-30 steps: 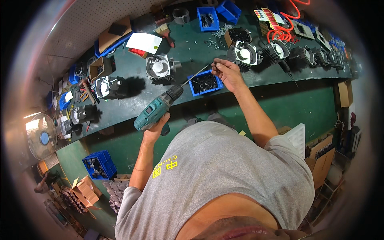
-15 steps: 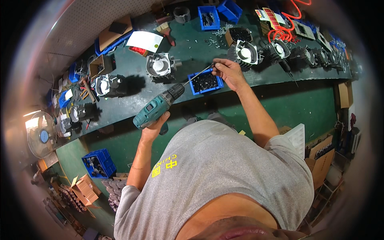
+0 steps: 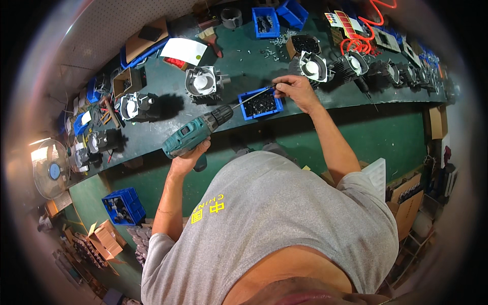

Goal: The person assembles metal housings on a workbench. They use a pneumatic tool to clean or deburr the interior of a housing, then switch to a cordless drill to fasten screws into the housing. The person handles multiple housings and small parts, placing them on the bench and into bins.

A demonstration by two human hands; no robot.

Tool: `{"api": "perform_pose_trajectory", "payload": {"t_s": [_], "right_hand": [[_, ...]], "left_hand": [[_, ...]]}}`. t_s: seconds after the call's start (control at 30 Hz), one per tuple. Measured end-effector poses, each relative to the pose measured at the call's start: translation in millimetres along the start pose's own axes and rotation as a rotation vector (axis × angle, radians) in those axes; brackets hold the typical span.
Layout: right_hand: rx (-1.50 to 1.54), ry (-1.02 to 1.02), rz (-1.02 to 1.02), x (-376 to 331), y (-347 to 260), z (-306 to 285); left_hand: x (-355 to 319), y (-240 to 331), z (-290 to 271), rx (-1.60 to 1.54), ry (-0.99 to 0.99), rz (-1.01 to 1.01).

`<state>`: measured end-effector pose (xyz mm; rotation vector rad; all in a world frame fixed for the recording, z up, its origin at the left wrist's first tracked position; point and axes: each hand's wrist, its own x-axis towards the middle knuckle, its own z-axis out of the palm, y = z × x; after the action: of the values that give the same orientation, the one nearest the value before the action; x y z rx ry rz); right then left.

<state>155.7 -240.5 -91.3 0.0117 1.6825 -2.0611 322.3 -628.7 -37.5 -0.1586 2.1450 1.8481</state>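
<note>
We see the left hand (image 3: 189,156) wrapped tight around the grip of a teal cordless drill (image 3: 195,133), its fingers fully curled on the handle, and the drill is held above the near edge of the dark green workbench (image 3: 168,107). The drill's long thin bit (image 3: 252,95) runs to the right and a little farther away, passing over a small blue tray of dark screws (image 3: 260,104) that sits on the bench just beside the right hand (image 3: 296,90). That hand has its fingertips pinched together at the tip of the bit; whether a screw sits between them we cannot tell, as it is too small to see. Just left of the tray and farther back stands a grey metal housing (image 3: 202,84) with a round opening. To the far right of the hand stands another housing with a white face (image 3: 313,66).
</note>
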Motion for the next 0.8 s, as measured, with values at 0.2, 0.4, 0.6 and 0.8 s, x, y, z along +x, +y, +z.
{"api": "perform_pose_trajectory", "payload": {"t_s": [0.2, 0.4, 0.6, 0.8], "right_hand": [[-0.011, -0.009, 0.007, -1, -2, -2], [-0.021, -0.016, 0.013, -1, -7, 0], [-0.028, -0.032, 0.041, -2, -7, -2], [-0.026, -0.069, 0.061, -5, -9, -2]], "left_hand": [[-1, -6, 0, -0.02, 0.001, -0.039], [-3, -4, 0, -0.028, 0.002, -0.037], [-3, -10, -1, -0.026, 0.004, -0.046], [-3, -12, -1, -0.03, 0.006, -0.039]]}}
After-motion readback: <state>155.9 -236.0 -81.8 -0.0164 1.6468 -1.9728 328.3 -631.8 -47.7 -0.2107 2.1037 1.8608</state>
